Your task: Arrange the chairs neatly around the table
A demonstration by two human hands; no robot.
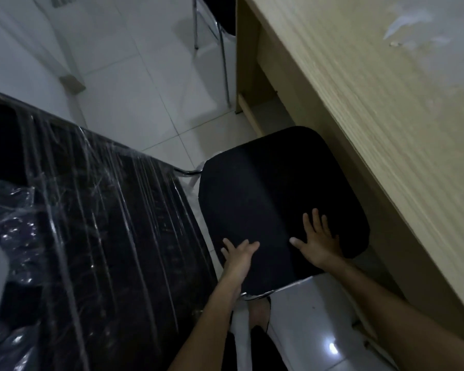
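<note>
A black padded chair seat (273, 188) sits low in the middle of the head view, its right side tucked under the edge of the light wooden table (381, 108). My left hand (237, 257) wraps the seat's near left edge, fingers on top. My right hand (318, 241) lies flat on the seat's near right part with fingers spread. Left of the seat stands a black chair wrapped in clear plastic (91, 236), close beside it. Another black chair with chrome legs (220, 28) stands at the table's far corner.
White floor tiles (134, 84) lie open beyond the chairs on the left. The table's side panel (245, 65) drops to the floor ahead of the seat. A small brown block (71, 83) rests on the tiles at far left.
</note>
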